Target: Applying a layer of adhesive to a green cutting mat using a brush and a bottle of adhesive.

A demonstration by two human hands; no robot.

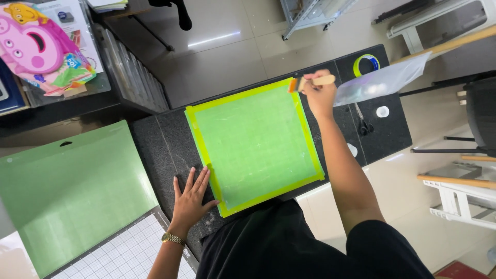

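Note:
A square green cutting mat point(256, 142) with a yellow-green taped border lies on a dark stone counter point(160, 160). My left hand point(191, 199) rests flat, fingers spread, on the counter at the mat's near left corner. My right hand point(319, 93) reaches to the mat's far right corner and grips a small wooden-handled brush or scraper point(312, 81) with an orange tip that touches the mat's border. A gold watch point(172, 238) is on my left wrist.
A clear plastic sheet point(380, 82), a roll of yellow tape point(366, 64), scissors point(363, 123) and a small white disc point(382, 111) lie at the counter's right end. A second green mat point(67, 191) and a white gridded board point(129, 253) lie at left. Chairs stand at right.

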